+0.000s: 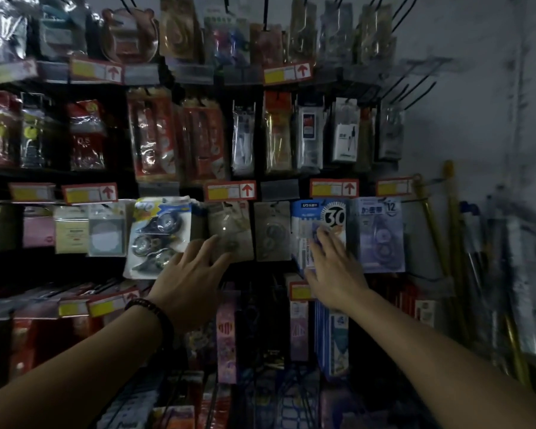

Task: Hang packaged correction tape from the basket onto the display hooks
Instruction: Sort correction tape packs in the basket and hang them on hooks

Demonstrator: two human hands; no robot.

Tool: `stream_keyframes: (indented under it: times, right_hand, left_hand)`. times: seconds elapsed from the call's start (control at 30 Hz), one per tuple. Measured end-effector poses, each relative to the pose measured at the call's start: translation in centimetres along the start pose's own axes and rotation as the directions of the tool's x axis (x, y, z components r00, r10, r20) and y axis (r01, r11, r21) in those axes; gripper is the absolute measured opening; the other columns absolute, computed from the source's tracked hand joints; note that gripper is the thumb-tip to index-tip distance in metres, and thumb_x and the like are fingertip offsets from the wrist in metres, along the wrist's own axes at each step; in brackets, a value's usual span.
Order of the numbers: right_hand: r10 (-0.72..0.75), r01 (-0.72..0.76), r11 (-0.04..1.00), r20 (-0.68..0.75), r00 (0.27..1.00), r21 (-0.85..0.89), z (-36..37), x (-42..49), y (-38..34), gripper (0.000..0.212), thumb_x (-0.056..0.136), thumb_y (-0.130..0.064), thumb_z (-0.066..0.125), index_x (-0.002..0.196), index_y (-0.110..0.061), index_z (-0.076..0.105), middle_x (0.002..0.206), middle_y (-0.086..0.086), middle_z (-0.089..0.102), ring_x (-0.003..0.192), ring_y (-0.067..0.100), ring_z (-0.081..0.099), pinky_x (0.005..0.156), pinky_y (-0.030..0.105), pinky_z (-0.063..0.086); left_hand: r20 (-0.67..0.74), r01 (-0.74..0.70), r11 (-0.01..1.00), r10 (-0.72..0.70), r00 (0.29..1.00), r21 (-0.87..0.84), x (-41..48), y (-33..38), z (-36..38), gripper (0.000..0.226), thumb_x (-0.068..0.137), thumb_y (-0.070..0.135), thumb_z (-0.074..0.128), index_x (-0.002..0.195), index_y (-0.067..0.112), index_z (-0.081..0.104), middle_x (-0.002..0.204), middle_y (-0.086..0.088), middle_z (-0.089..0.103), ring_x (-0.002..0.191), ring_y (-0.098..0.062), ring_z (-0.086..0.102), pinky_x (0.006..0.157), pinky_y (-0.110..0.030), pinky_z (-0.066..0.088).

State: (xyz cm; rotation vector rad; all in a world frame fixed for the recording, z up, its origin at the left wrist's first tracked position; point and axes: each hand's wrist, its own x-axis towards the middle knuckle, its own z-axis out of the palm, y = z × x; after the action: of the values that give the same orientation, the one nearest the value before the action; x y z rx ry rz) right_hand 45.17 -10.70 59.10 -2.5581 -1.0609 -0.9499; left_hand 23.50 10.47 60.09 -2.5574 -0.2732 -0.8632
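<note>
Head view: a dim display rack [258, 144] fills the frame, carrying rows of hanging stationery packs, all motion-blurred. Correction tape hangs in the third row: three-piece pack [158, 236], left beige pack [229, 226], right beige pack [271, 233], blue pack marked 30 [328, 216], pale pack marked 12 [381, 233]. Left hand [195, 270] has its fingers straight and spread, tips touching the left beige pack's lower part, gripping nothing. Right hand [334, 270] lies flat on the blue pack's front, fingers extended, no grasp. Dark bead bracelet [155, 308] sits on the left wrist. Red-edged price labels [231, 191] run above the row.
</note>
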Motion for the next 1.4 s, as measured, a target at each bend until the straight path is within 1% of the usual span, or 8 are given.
stream_keyframes:
  times: [0.2,0.37,0.47,0.53,0.7,1.0,1.17,1.4]
  right_hand:
    - [0.021,-0.025,0.999,0.075,0.997,0.047,1.0,3.0,1.3,0.076,0.106,-0.052,0.041,0.164,-0.009,0.015,0.174,0.002,-0.001,0.160,0.025,-0.002,0.126,0.051,0.024]
    - [-0.017,0.008,0.997,0.111,0.994,0.076,1.3,3.9,2.3,0.071,0.105,-0.051,0.042,0.161,-0.011,0.023,0.174,-0.001,-0.002,0.159,0.024,-0.001,0.123,0.055,0.029]
    - [-0.054,0.035,0.987,0.113,0.992,0.156,0.7,3.4,3.0,0.066,0.106,-0.043,0.047,0.161,-0.012,0.026,0.173,-0.002,0.005,0.160,0.024,0.006,0.124,0.052,0.028]
    - [-0.049,0.034,0.978,0.068,0.997,0.208,-0.1,2.6,3.8,0.064,0.107,-0.034,0.048,0.162,-0.013,0.026,0.173,0.000,0.012,0.159,0.024,0.013,0.126,0.048,0.025]
    - [0.091,-0.066,0.988,-0.183,0.979,0.139,-1.4,-0.2,6.9,0.052,0.098,-0.036,0.058,0.146,-0.021,0.042,0.151,0.004,0.036,0.139,0.028,0.036,0.108,0.048,0.045]
    - [0.236,-0.231,0.968,-0.038,0.971,0.100,1.4,-1.3,10.5,0.095,0.098,-0.056,0.058,0.165,-0.016,0.004,0.173,0.006,-0.010,0.159,0.033,-0.005,0.127,0.053,0.022]
    - [0.229,-0.229,0.970,0.017,0.973,0.077,1.8,0.3,10.3,0.100,0.098,-0.064,0.052,0.166,-0.014,-0.003,0.174,0.002,-0.014,0.160,0.027,-0.009,0.128,0.048,0.016]
    - [0.213,-0.215,0.975,0.054,0.976,0.048,1.5,0.2,10.2,0.106,0.098,-0.057,0.059,0.165,-0.013,-0.011,0.173,0.003,-0.019,0.160,0.029,-0.009,0.129,0.049,0.015]
  left_hand:
    - [-0.004,-0.001,1.000,0.001,1.000,0.030,1.2,0.5,0.8,0.078,0.078,0.070,0.036,0.142,0.027,0.048,0.160,-0.014,0.042,0.142,-0.041,0.046,0.099,-0.053,0.056]
    - [0.035,0.021,0.999,-0.022,0.999,0.029,2.3,1.1,1.6,0.071,0.076,0.052,0.069,0.141,0.030,0.049,0.158,-0.016,0.045,0.139,-0.044,0.051,0.095,-0.052,0.058]
    - [0.066,0.051,0.998,-0.052,0.996,0.022,2.7,1.9,1.9,0.074,0.079,0.039,0.073,0.148,0.033,0.046,0.161,-0.016,0.041,0.141,-0.042,0.049,0.096,-0.051,0.058]
    - [0.059,0.046,0.999,-0.047,0.997,0.008,2.8,2.6,1.7,0.073,0.081,0.043,0.071,0.149,0.033,0.046,0.162,-0.015,0.041,0.141,-0.041,0.049,0.097,-0.052,0.056]
    - [0.012,0.014,0.999,-0.013,1.000,-0.031,3.0,3.5,0.9,0.072,0.091,0.055,0.061,0.156,0.037,0.036,0.169,-0.007,0.027,0.151,-0.035,0.035,0.111,-0.049,0.046]
    - [0.072,-0.019,0.999,0.017,0.997,0.027,3.8,4.8,1.8,0.077,0.069,0.063,0.070,0.139,0.032,0.057,0.141,-0.008,0.058,0.123,-0.037,0.063,0.085,-0.048,0.060]
    - [0.065,-0.026,1.000,0.027,0.998,-0.015,4.8,5.9,1.6,0.078,0.091,0.061,0.058,0.159,0.035,0.030,0.165,-0.003,0.028,0.148,-0.032,0.035,0.115,-0.046,0.043]
    - [0.113,-0.006,1.000,0.008,0.994,-0.019,4.9,6.4,0.9,0.075,0.097,0.058,0.056,0.161,0.036,0.024,0.169,-0.005,0.023,0.152,-0.032,0.029,0.118,-0.047,0.040]
